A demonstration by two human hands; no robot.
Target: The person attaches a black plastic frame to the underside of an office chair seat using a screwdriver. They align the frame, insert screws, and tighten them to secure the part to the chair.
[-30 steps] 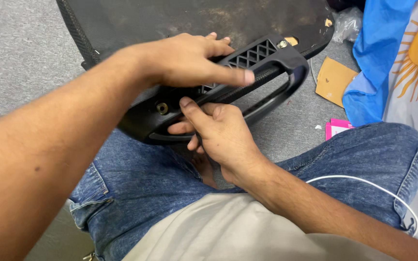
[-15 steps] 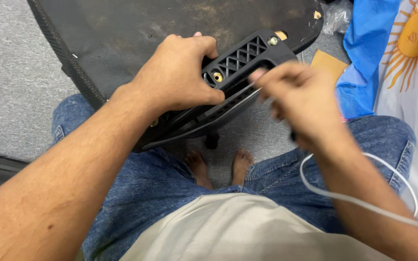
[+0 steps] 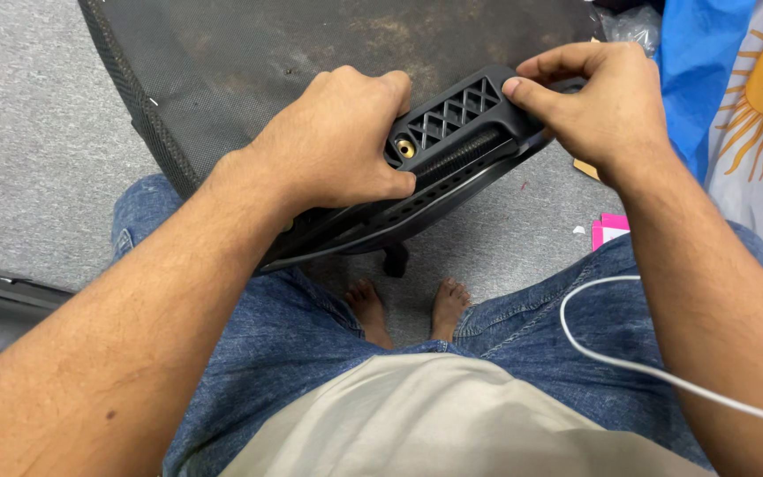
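Since a moment ago, the right hand [image 3: 607, 110] has been moved up onto the far end of the black plastic bracket [image 3: 457, 132]. That bracket is fixed to the big mesh chair back [image 3: 311, 53], which is leaned over the knees. It is gripped tight by the left hand [image 3: 333, 146] and pinched by the right fingers [image 3: 532, 88]. The brass screw hole [image 3: 406, 148] should be kept in sight, and the piece held steady.

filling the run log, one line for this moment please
left hand grips black plastic bracket | right hand pinches its far end | mesh panel on lap
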